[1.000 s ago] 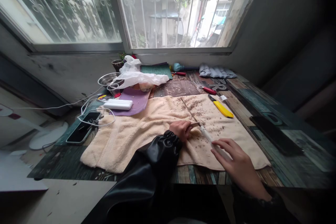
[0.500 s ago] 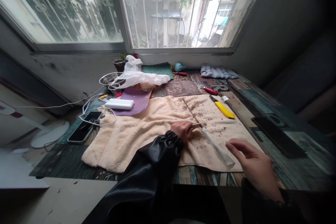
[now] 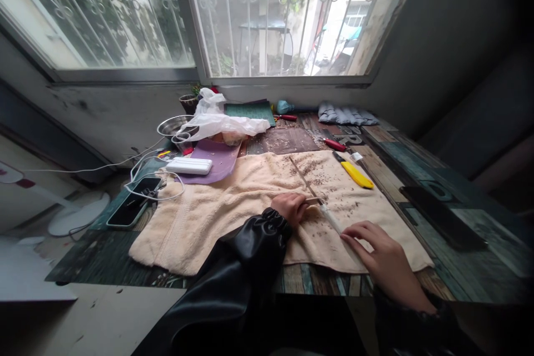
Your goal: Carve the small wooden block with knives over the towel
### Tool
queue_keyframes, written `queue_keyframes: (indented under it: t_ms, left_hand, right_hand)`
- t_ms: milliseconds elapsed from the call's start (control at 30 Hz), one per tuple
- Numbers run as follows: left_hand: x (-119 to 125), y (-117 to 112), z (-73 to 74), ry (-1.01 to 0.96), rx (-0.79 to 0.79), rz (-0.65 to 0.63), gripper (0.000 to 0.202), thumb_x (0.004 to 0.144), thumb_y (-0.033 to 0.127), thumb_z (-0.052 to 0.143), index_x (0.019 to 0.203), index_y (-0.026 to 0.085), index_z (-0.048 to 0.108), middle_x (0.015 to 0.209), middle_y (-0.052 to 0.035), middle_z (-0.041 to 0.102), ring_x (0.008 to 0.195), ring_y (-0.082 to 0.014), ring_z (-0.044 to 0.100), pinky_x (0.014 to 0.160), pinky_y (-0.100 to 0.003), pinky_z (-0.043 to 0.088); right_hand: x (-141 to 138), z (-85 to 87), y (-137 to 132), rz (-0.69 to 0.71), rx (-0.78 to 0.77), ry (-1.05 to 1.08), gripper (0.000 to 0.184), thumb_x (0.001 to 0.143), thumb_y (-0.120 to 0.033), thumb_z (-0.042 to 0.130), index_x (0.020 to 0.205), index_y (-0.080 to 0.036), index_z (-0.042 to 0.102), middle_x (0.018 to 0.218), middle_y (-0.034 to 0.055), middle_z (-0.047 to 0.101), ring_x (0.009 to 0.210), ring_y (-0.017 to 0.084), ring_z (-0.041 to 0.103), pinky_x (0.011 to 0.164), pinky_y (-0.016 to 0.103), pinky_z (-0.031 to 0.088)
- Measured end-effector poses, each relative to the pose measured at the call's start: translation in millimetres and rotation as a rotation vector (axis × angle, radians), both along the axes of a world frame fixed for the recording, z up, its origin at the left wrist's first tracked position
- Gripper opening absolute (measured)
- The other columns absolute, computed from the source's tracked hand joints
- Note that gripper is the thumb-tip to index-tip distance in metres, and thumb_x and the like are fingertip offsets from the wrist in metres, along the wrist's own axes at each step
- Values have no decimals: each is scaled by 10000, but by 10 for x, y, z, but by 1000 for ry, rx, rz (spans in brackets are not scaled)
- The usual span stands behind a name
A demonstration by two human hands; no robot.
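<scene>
My left hand (image 3: 290, 208) is closed on a small flat piece of wood (image 3: 311, 200) above a beige towel (image 3: 233, 194). Beside the wood lies a thin dark strip, perhaps a blade (image 3: 303, 179), with a long white-wrapped handle (image 3: 331, 219) slanting toward me. At that handle, my right hand (image 3: 381, 253) has its thumb and fingertips brought together around it; the hand hides part of its lower end. Brown shavings (image 3: 319, 175) are scattered on the towel around the strip. A yellow utility knife (image 3: 355, 172) rests on the towel to the right.
A red-handled tool (image 3: 335, 145) lies beyond the towel. On the left are a white power bank (image 3: 189, 166) with a cable, a phone (image 3: 132, 203), a purple sheet (image 3: 219, 158) and a metal bowl (image 3: 167, 125). A dark phone-like slab (image 3: 442, 217) is at right.
My right hand has moved left and onto the white-wrapped handle, its fingers closing there. My left hand stays in place with the piece of wood.
</scene>
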State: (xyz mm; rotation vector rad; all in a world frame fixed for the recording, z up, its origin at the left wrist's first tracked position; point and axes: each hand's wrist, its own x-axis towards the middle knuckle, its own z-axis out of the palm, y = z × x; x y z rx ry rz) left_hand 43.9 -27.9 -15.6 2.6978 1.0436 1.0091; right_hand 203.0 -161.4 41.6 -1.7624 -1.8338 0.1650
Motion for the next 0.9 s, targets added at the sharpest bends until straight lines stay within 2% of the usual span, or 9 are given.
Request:
queue_keyframes:
  t_ms: [133,333,533,700,900]
  left_hand:
    - [6,1,0,1,-9,0,193,773,324,411,824,212,558,776,-7,618,727,-128,558,662,-238,420]
    - [4,2,8,25,-18,-3,188,772,325,408,804,210,554,769,-2,618,723,-133,556,649,-242,420]
    - [3,7,3,21,-16,-15,192,772,326,409,821,208,552,790,-3,618,738,-134,557,683,-249,422]
    - [1,4,-2,27,-14,-21,186,769,321,417,822,206,553,769,-4,619,731,-137,558,667,-250,422]
    - [0,0,-7,13,0,-40,187,771,311,415,811,202,562,773,-1,622,738,-134,560,684,-245,421]
  right_hand:
    - [30,-16,-53,-26,-55,74,176,742,-364,432,706,-216,520,758,22,564,738,148,512,652,251,394]
    - [43,-35,-118,-128,-88,114,181,737,-377,438,745,-206,499,734,16,557,661,126,508,543,211,395]
    - [-1,-33,-80,-74,-57,53,199,696,-384,494,801,-215,508,759,16,555,679,128,505,601,231,403]
    - [13,-45,-91,-92,-93,69,180,734,-369,443,714,-210,525,736,15,567,675,125,508,609,223,392]
    - [42,-52,-160,-132,-146,95,213,724,-399,442,722,-208,538,748,4,585,685,121,520,618,202,395]
